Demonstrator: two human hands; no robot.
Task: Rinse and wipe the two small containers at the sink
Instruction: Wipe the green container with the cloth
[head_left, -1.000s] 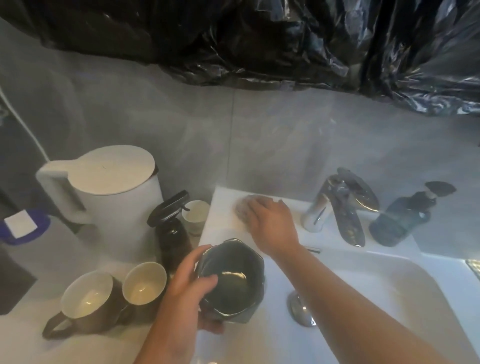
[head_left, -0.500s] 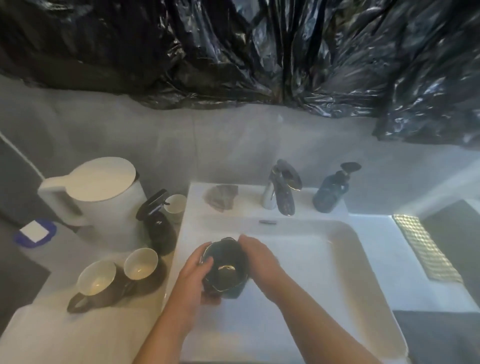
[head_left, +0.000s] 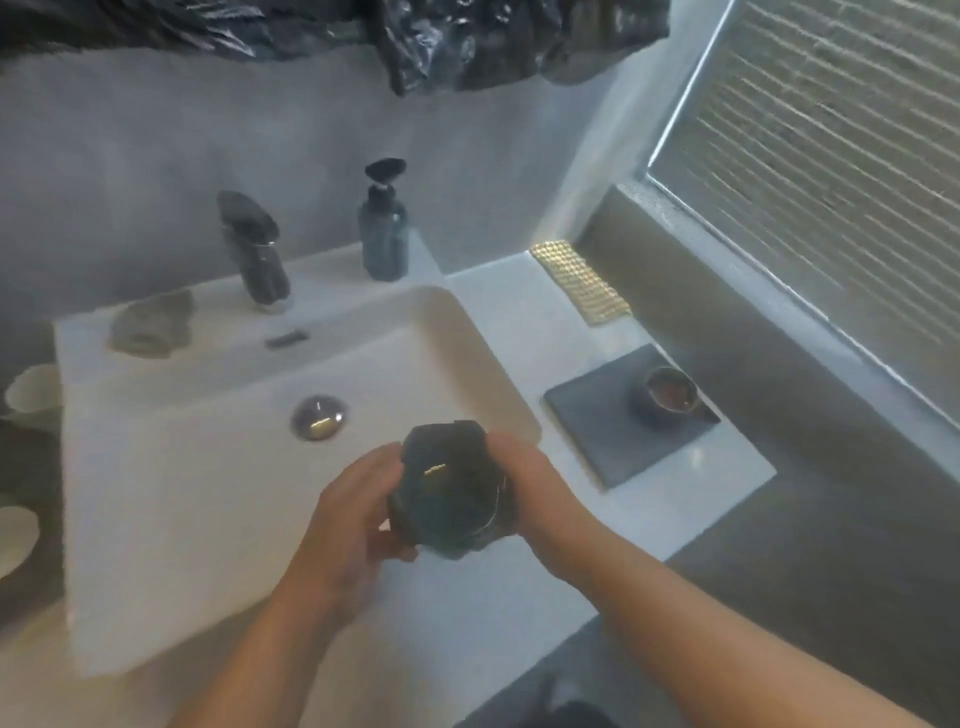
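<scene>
A grey-walled washroom: a white sink (head_left: 171, 499) set in a pale counter (head_left: 524, 306), black plastic hanging above, a blind at the right. Both hands hold a dark cup (head_left: 451, 488) over the sink's near right rim. The left hand (head_left: 347, 525) curls round its left side and the right hand (head_left: 524, 493) presses on the opposite side, so the cup is pinched between them, mouth up, probably to keep drips over the basin. The tap (head_left: 254, 249) shows no running water. A grey rag (head_left: 150, 325) lies on the back ledge beside the tap, within reach for wiping. The second cup (head_left: 667, 400) waits on a dark mat (head_left: 592, 431) right of the sink, well apart from the hands. A soap bottle (head_left: 383, 234) stands right of the tap.
</scene>
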